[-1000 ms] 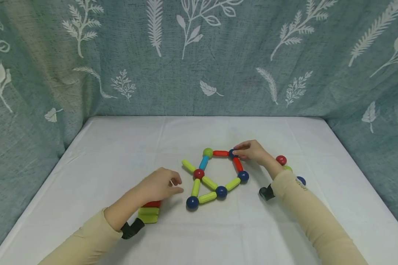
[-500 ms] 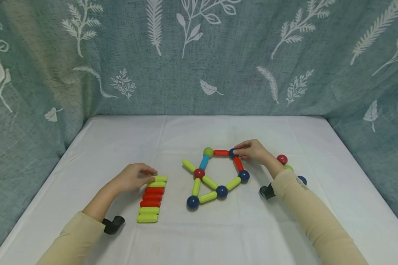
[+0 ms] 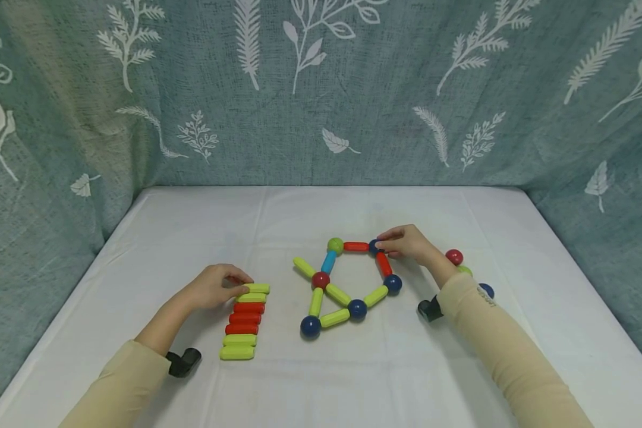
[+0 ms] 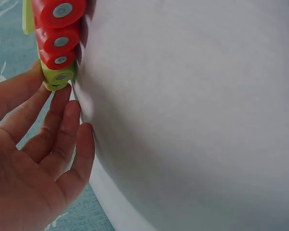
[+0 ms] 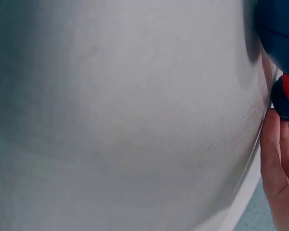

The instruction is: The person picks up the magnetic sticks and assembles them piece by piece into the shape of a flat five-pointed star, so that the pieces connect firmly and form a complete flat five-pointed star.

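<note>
In the head view my left hand [image 3: 214, 288] pinches the farthest lime magnetic stick [image 3: 259, 288] of a row between thumb and index finger. The left wrist view shows the fingertips at that lime stick's end [image 4: 58, 77], beside red sticks [image 4: 61, 41] with metal discs in their ends. My right hand [image 3: 406, 244] holds a dark blue ball [image 3: 374, 246] at the far right corner of a joined ring of sticks and balls. Red sticks [image 3: 356, 246] meet that ball. A red ball [image 3: 321, 280] links the ring to a lime triangle, with one lime stick [image 3: 304, 267] sticking out.
Loose balls lie beside the right forearm: a red ball [image 3: 453, 257], a partly hidden green ball [image 3: 464, 270] and a blue ball [image 3: 487, 290]. The white table [image 3: 406, 368] ends at a green leaf-patterned cloth [image 3: 278, 142] behind.
My left hand has moved left and back from beside the built shape to the far end of the stick row, uncovering the row. The right hand stays on the dark blue ball.
</note>
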A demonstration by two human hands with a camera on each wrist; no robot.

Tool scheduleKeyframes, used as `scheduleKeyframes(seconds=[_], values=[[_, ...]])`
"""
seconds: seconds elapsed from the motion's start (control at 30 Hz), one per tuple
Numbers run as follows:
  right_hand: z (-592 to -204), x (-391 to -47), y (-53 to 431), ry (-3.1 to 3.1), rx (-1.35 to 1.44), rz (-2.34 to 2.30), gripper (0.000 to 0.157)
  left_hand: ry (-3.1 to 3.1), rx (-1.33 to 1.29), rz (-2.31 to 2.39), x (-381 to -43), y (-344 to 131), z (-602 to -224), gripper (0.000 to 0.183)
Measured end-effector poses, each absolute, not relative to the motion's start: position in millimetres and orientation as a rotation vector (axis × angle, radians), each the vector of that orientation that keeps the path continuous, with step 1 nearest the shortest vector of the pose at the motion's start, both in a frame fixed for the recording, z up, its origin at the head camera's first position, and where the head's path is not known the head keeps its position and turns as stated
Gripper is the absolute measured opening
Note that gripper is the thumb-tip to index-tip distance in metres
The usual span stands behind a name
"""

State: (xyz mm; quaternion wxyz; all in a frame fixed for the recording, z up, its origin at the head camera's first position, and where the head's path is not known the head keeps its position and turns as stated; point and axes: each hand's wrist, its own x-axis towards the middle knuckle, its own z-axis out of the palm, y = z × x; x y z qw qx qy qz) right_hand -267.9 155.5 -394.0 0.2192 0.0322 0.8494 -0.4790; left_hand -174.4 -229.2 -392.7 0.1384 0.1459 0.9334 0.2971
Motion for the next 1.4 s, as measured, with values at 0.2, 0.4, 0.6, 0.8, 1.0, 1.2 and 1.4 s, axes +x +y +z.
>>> scheduleKeyframes(seconds=[0.2,0.4,0.6,0.8,1.0,1.2,1.4], values=[[-393.7,-268.5,155.0,2.345,0.106,-1.329,0.037,2.671,0.421,0.907,-184.9,-224.5,-384.7,0.020],[-392.5,-268.5,155.3,2.339,0.107,-1.333,0.038,2.628,0.457,1.008,-207.1,-210.6,-375.3,0.023],[-391.7,-268.2,155.1,2.335,0.109,-1.334,0.038,2.597,0.406,1.070,-231.5,-186.1,-370.9,0.026],[-391.9,-268.0,154.6,2.335,0.107,-1.335,0.038,2.585,0.362,1.071,-248.9,-159.3,-375.7,0.025],[-392.0,-268.0,152.9,2.341,0.121,-1.329,0.037,2.586,0.389,1.069,-254.9,-143.1,-382.2,0.024],[-392.3,-267.9,152.0,2.349,0.138,-1.320,0.036,2.619,0.386,1.038,-255.1,-132.1,-384.5,0.022],[-392.2,-267.4,153.8,2.345,0.123,-1.331,0.036,2.634,0.354,1.010,-256.0,-128.5,-386.7,0.021]])
